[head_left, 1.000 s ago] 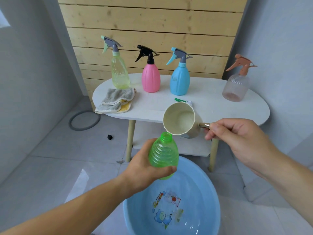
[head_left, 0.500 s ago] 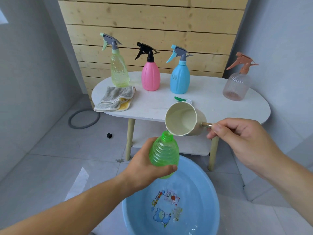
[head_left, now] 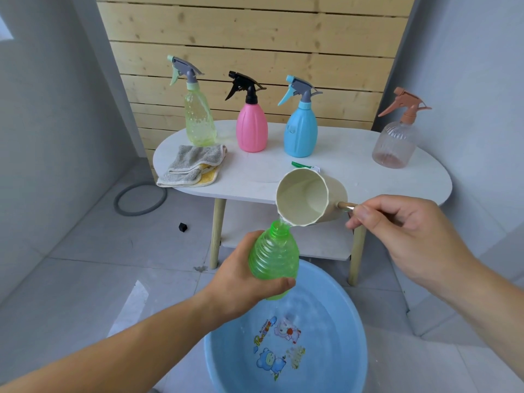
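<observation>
My left hand (head_left: 241, 276) grips a ribbed green bottle (head_left: 273, 258) with no cap, held tilted over a blue basin (head_left: 351, 321) on the floor. My right hand (head_left: 408, 236) holds the metal handle of a cream scoop cup (head_left: 309, 198), tipped with its rim just above the bottle's open mouth. A thin stream of water runs from the rim into the mouth. Water ripples in the basin, which has cartoon stickers on its bottom.
A white oval table (head_left: 340, 171) stands behind, with yellow-green (head_left: 198, 120), pink (head_left: 251, 129), blue (head_left: 300, 131) and clear brown-topped (head_left: 395, 143) spray bottles. A folded grey towel (head_left: 192, 165) and a green sprayer head (head_left: 303, 165) lie on it. A hose ring (head_left: 140, 198) lies on the floor.
The cup has tipped further and its rim has come down to the bottle's mouth; water now runs into the bottle and the basin water ripples.
</observation>
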A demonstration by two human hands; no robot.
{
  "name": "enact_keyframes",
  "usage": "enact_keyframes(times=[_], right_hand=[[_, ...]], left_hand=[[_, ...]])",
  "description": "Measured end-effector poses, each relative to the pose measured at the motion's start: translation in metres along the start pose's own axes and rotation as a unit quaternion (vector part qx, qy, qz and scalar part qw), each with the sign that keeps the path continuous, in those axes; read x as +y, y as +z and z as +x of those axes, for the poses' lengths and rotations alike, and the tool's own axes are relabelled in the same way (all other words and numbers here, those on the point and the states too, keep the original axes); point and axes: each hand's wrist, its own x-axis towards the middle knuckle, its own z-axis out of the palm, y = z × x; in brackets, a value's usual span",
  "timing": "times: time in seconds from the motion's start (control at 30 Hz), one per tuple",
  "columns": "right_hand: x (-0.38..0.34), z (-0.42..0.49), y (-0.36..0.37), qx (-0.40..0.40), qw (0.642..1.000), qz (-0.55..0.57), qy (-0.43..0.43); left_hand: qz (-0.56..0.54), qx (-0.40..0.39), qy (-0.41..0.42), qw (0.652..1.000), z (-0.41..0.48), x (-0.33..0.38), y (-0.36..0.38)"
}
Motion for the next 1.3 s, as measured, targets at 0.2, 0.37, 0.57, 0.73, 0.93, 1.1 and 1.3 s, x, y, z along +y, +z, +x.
enact_keyframes(times=[0.2,0.37,0.57,0.73,0.93,1.1,1.3], right_hand=[[-0.0043,-0.0002,0.0004,0.01,1.0,0.006,-0.003],[-0.0054,-0.0018,0.0005,0.006,1.0,-0.002,0.005],[-0.0085,-0.0024,0.0006,0.01,1.0,-0.004,0.011],[-0.0096,-0.0022,0.0013,0.013,1.0,-0.014,0.002],[-0.0077,-0.002,0.001,0.014,1.0,-0.017,-0.007],[-0.0069,-0.0024,0.0014,0.014,0.999,-0.02,-0.021],[-0.0061,-0.002,0.0015,0.018,0.999,-0.023,-0.033]], left_hand=[[0.008,0.005,0.001,1.0,-0.0002,-0.0005,-0.0001],[0.011,0.005,-0.003,1.0,-0.0011,-0.0005,0.0009],[0.011,0.006,-0.004,1.0,-0.0025,-0.0001,0.0016],[0.008,0.005,-0.004,1.0,-0.003,-0.0007,0.0012],[0.002,0.007,-0.002,1.0,-0.0018,-0.0015,0.002],[0.007,0.005,0.0,1.0,-0.002,-0.0019,0.0018],[0.001,0.005,0.002,1.0,-0.0021,-0.0017,0.0021]])
